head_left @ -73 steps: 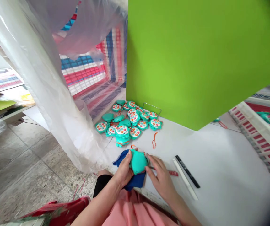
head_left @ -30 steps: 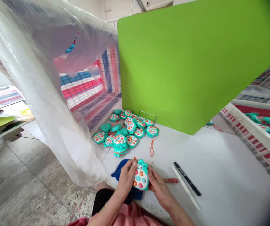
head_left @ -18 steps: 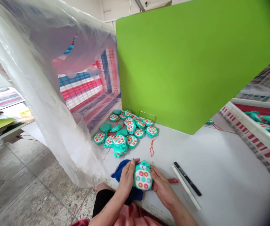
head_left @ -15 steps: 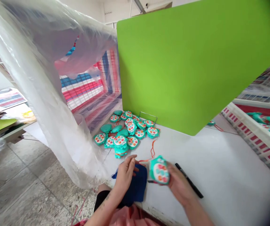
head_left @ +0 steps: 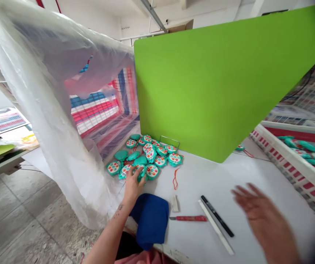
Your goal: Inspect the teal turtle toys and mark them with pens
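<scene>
Teal button toy (head_left: 140,172) sat at the front of the pile of matching toys (head_left: 157,156) on the bench (head_left: 201,179), left grip (head_left: 132,181) narrow, fingers over it; right grip (head_left: 259,216) spread wide, empty, blurred, well apart from the blue cloth (head_left: 149,220)

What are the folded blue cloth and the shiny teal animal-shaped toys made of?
The folded dark blue cloth looks like soft fabric, perhaps felt or fleece: it is matte and bends in rounded folds. The teal animal-shaped toys look like moulded plastic, with a smooth, glossy finish that catches the light. Their round coloured buttons look like plastic too, though they are small to tell.
</scene>
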`<control>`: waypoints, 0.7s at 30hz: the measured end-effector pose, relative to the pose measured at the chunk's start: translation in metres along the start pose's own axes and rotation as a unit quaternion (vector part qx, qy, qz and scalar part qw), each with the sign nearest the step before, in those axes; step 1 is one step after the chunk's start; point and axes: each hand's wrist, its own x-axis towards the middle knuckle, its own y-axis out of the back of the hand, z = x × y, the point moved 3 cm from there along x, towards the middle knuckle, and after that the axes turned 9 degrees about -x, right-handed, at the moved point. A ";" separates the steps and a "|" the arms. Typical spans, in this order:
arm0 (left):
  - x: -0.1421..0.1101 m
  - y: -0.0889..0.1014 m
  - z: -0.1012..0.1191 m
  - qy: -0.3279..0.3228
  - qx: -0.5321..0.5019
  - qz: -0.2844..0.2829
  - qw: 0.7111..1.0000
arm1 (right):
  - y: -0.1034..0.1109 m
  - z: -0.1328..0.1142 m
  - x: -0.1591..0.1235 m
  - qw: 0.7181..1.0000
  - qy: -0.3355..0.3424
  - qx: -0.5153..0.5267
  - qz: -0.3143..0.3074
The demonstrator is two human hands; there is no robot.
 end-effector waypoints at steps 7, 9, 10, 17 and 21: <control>-0.045 -0.011 0.040 0.101 -0.119 -0.016 0.988 | -0.162 -0.001 -0.088 0.936 0.124 -0.136 -0.301; -0.063 -0.019 0.048 0.155 -0.196 -0.062 0.966 | -0.185 -0.004 -0.095 0.927 0.186 -0.145 -0.293; -0.070 -0.022 0.050 0.177 -0.232 -0.087 0.953 | -0.191 -0.004 -0.095 0.930 0.186 -0.136 -0.287; -0.078 -0.014 0.029 0.144 -0.163 -0.098 0.971 | -0.178 0.012 -0.080 0.945 -0.029 0.024 -0.325; -0.082 -0.026 0.015 0.164 -0.202 -0.133 0.956 | -0.182 0.025 -0.085 0.936 0.022 -0.008 -0.350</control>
